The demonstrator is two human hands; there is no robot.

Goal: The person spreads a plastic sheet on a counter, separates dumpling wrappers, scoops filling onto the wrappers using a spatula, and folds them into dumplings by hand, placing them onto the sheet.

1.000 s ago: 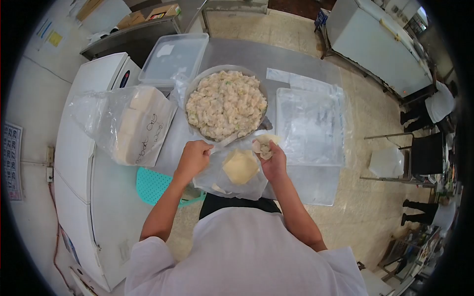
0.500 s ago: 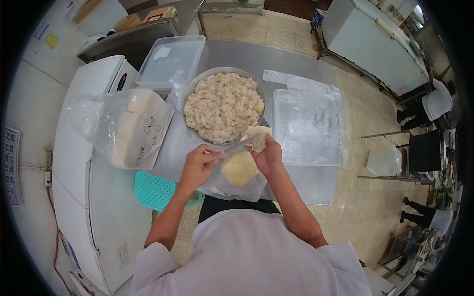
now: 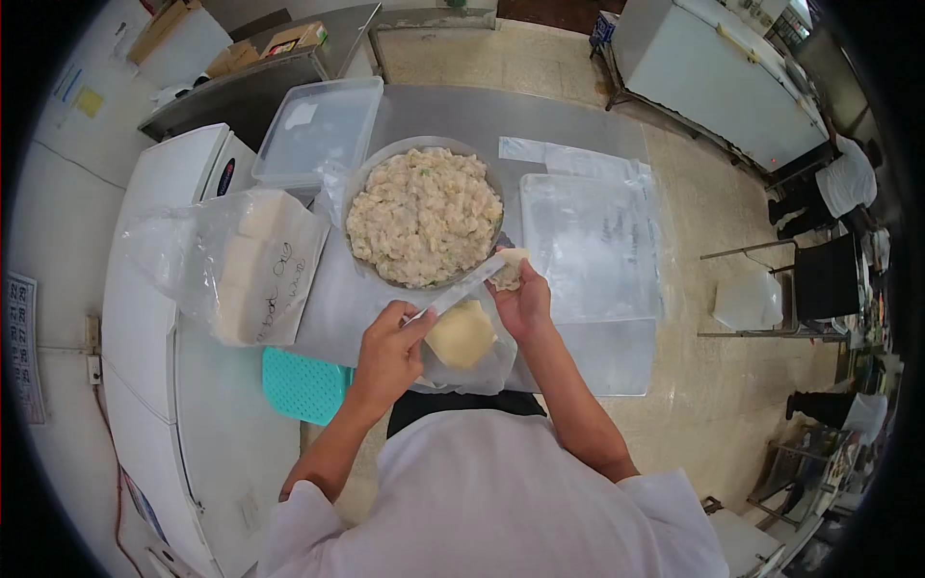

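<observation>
My left hand [image 3: 390, 349] is closed on the handle end of a flat, pale spatula [image 3: 464, 287]. Its blade reaches up and right to a round dough wrapper [image 3: 516, 256] and touches it. Cupped around that wrapper is my right hand [image 3: 525, 306], with some filling seeming to lie in it, partly hidden by fingers and blade. A stack of pale yellow wrappers [image 3: 461, 337] rests on plastic sheeting below and between the hands. Just beyond the hands, a large round metal bowl [image 3: 475, 150] is heaped with chunky pale filling [image 3: 424, 217] flecked with green.
On the metal table [image 3: 602, 361] are a clear plastic container [image 3: 318, 130] and a plastic-covered tray [image 3: 588, 250]. A bag of stacked white blocks [image 3: 260, 270] lies left, over a white freezer [image 3: 149, 318]. A turquoise basket [image 3: 303, 383] is below the table edge. Other people stand far right.
My left hand has turned and come nearer the wrapper, with the spatula blade now across it. The wrapper is folded smaller in my right hand. The whole view has shifted slightly.
</observation>
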